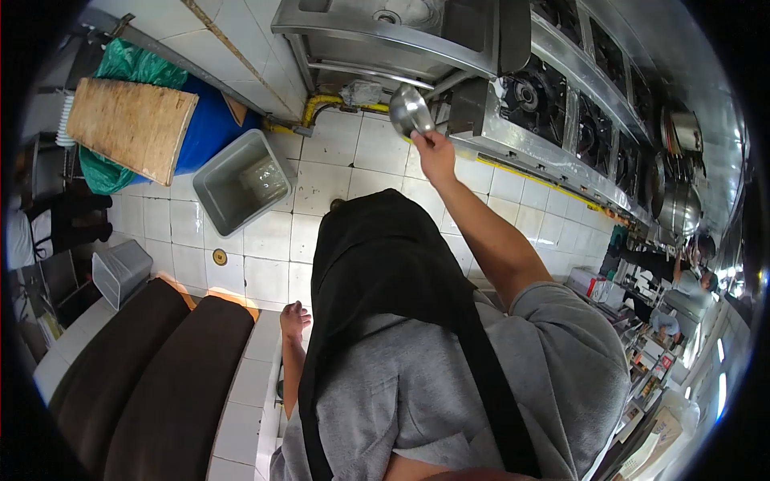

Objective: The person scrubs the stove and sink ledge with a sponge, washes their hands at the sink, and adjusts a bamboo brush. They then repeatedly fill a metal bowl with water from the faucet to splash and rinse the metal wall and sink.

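My right hand (435,155) is stretched forward and closed on the rim of a shiny round metal bowl (407,111). The bowl is tilted, near the front of the steel sink unit and left of the stove's corner. Low at my left side hangs my left hand (295,320), its fingers loosely bent and apart, with nothing visible in it. It is nearest to my black apron (385,264) but does not grip it.
Ahead stands a steel sink unit (385,34); a gas stove (525,96) runs along the right. A grey plastic bin (210,188) sits on the tiled floor, beside a blue barrel (210,128) topped by a wooden board (132,124). Other people work far right.
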